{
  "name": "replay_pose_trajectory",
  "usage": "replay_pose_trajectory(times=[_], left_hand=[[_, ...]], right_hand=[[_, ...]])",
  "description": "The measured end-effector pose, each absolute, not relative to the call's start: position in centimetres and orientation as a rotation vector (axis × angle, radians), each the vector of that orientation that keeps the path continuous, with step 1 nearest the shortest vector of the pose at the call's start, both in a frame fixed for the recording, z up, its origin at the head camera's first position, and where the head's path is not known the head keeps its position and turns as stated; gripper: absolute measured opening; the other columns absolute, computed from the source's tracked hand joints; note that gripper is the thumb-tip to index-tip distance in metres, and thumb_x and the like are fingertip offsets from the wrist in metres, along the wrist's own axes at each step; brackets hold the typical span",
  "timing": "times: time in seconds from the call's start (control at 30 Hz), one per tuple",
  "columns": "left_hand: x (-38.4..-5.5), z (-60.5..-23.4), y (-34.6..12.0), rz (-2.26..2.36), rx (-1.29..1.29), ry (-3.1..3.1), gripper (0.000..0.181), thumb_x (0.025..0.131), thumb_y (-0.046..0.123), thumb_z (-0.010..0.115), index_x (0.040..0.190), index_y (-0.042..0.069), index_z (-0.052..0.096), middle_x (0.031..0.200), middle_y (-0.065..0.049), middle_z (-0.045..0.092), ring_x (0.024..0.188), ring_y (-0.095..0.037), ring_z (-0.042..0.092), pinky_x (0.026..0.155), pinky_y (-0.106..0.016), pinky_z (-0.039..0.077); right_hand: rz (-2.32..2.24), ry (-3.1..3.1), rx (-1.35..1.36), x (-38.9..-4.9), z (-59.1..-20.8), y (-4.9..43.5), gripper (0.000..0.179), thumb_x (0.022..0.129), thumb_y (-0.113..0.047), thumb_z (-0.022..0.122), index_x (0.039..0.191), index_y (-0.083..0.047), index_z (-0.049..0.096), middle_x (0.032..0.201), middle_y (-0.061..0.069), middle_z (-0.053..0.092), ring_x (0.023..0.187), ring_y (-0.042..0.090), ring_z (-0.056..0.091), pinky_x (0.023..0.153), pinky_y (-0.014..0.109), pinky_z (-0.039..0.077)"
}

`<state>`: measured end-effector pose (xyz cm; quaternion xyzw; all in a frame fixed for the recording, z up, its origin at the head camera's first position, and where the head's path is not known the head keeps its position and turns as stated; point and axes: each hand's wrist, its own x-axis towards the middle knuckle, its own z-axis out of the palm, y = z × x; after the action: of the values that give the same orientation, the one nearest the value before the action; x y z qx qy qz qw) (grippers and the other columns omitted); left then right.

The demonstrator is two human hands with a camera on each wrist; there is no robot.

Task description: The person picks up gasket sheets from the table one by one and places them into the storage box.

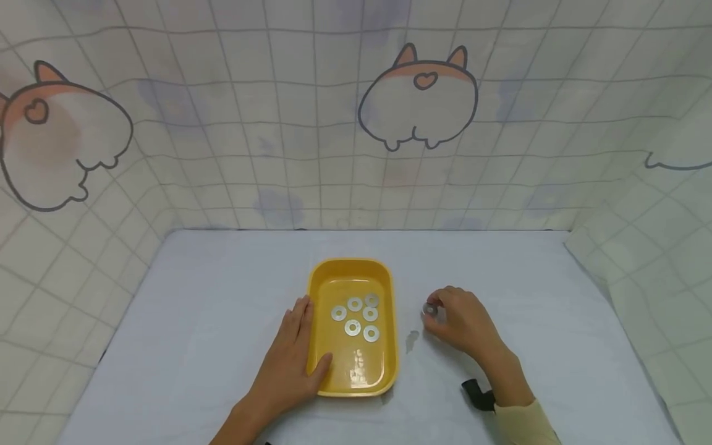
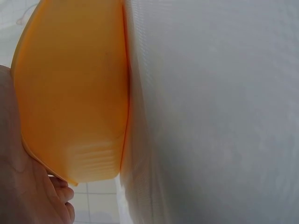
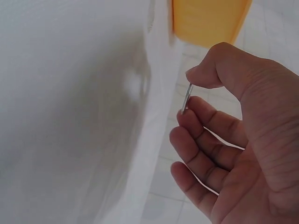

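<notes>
A yellow tray (image 1: 356,374) sits at the middle of the table with several flat metal washers (image 1: 353,327) lying in it. Along its left side rests my left hand (image 1: 289,364), fingers straight against the outer wall and thumb over the near left rim. In the left wrist view the tray's side wall (image 2: 74,93) stands beside that hand (image 2: 28,186). To the right of the tray, my right hand (image 1: 464,321) pinches one metal washer (image 1: 429,309) between thumb and fingers. The right wrist view shows this washer (image 3: 187,98) edge-on, above the table.
A white cloth (image 1: 222,278) covers the table. Right of the tray there is a small grey mark (image 1: 411,341) on the cloth. A black curved piece (image 1: 478,395) shows at the right wrist. Tile-patterned curtains (image 1: 334,123) with cartoon animals enclose the back and sides.
</notes>
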<state>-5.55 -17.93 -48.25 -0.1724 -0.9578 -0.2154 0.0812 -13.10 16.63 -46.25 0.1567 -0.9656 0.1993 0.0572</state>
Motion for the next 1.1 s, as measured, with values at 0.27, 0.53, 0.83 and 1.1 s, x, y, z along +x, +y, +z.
replay_pose_trajectory(times=[0.27, 0.53, 0.83, 1.1], left_hand=[[-5.1, -48.2, -18.0, -0.594, -0.528, -2.853, 0.096, 0.096, 0.040, 0.069, 0.165, -0.007, 0.022, 0.175, -0.021, 0.022, 0.163, -0.036, 0.026, 0.133, -0.018, -0.011], [-5.4, -48.0, -18.1, -0.608, -0.538, -2.849, 0.096, 0.096, 0.039, 0.068, 0.166, -0.006, 0.021, 0.175, -0.020, 0.021, 0.164, -0.035, 0.026, 0.133, -0.018, -0.010], [-5.7, -48.1, -17.9, -0.622, -0.525, -2.865, 0.097, 0.096, 0.040, 0.068, 0.166, -0.006, 0.019, 0.176, -0.020, 0.020, 0.165, -0.034, 0.023, 0.133, -0.018, -0.011], [-5.7, -48.1, -17.8, -0.623, -0.522, -2.863, 0.096, 0.096, 0.040, 0.068, 0.165, -0.006, 0.021, 0.176, -0.020, 0.021, 0.164, -0.035, 0.025, 0.133, -0.017, -0.012]], right_hand=[[0.632, -2.939, 0.540, -12.0, -45.3, 16.2, 0.019, 0.085, -0.020, 0.080, 0.103, -0.013, 0.077, 0.096, 0.000, 0.074, 0.087, 0.019, 0.066, 0.084, 0.040, 0.059], [0.638, -2.925, 0.589, -11.9, -43.9, 15.7, 0.020, 0.085, -0.019, 0.081, 0.103, -0.013, 0.077, 0.098, -0.001, 0.075, 0.091, 0.021, 0.068, 0.086, 0.039, 0.060], [0.649, -2.904, 0.629, -11.6, -42.8, 15.0, 0.019, 0.085, -0.019, 0.081, 0.103, -0.014, 0.076, 0.098, -0.002, 0.075, 0.092, 0.020, 0.068, 0.086, 0.039, 0.061], [0.590, -2.918, 0.640, -11.3, -41.7, 13.8, 0.021, 0.085, -0.024, 0.082, 0.103, -0.016, 0.076, 0.098, -0.005, 0.074, 0.090, 0.015, 0.064, 0.086, 0.035, 0.062]])
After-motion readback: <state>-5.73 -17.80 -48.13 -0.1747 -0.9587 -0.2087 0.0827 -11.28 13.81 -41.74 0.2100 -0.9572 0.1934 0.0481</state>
